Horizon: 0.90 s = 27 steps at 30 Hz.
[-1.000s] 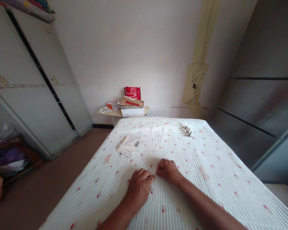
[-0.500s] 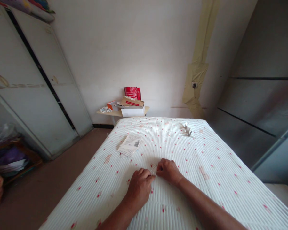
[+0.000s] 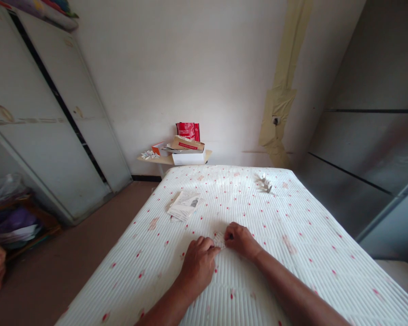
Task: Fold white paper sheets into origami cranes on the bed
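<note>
A small piece of printed paper (image 3: 219, 240) lies on the ribbed white bedspread (image 3: 258, 280) between my hands. My left hand (image 3: 200, 258) is closed on the paper's left edge, thumb and fingers pinched together. On the other side, my right hand (image 3: 240, 239) has its fingers curled at the paper's right edge, also closed in a pinch. How the paper is folded is too small to tell. Beyond my left hand rests a stack of printed paper sheets (image 3: 184, 206). Several folded paper shapes (image 3: 265, 184) sit farther off to the right.
At the far end a small table (image 3: 163, 160) holds a white box (image 3: 189, 158), a red bag (image 3: 188, 131) and a pile of small white pieces (image 3: 150, 155). White cabinets (image 3: 54, 136) stand at left, and a grey cabinet (image 3: 357, 140) at right.
My right hand has shifted slightly right and away from my left, so more of the small paper shows between them. The left hand stays nearly in place.
</note>
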Each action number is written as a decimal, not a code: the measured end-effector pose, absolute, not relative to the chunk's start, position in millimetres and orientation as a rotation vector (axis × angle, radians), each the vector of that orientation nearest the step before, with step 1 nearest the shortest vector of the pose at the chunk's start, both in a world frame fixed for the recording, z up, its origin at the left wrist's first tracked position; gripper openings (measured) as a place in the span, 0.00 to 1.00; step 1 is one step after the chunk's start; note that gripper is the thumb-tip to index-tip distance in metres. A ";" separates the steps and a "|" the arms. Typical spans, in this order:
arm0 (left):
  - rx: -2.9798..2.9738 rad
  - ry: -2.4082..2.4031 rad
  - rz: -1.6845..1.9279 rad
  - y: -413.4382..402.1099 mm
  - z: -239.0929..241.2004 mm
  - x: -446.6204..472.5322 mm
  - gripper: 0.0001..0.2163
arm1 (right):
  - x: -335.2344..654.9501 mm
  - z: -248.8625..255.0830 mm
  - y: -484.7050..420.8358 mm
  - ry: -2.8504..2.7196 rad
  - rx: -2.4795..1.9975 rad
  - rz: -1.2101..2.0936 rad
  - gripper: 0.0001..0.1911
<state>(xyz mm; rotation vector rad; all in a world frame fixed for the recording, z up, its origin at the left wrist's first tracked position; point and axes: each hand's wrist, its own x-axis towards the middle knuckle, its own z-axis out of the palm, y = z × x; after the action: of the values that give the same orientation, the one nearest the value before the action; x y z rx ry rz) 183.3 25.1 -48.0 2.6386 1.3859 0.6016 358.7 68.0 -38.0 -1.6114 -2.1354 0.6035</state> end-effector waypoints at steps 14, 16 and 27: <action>2.634 1.398 0.587 25.6 -50.1 184.1 0.13 | 375.7 -46.8 75.2 -1.851 -1.482 0.832 0.05; 2.636 1.401 0.588 25.5 -50.4 184.4 0.13 | 368.4 -46.4 70.5 -1.930 -1.542 0.691 0.05; 2.646 1.420 0.603 25.1 -48.3 186.2 0.12 | 363.6 -46.2 70.8 -2.052 -1.687 0.566 0.12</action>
<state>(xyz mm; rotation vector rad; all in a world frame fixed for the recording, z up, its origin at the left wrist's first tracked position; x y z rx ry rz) 186.2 25.1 -48.3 2.6456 1.4196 0.6033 363.6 70.8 -46.2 -1.6870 -2.0523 0.5662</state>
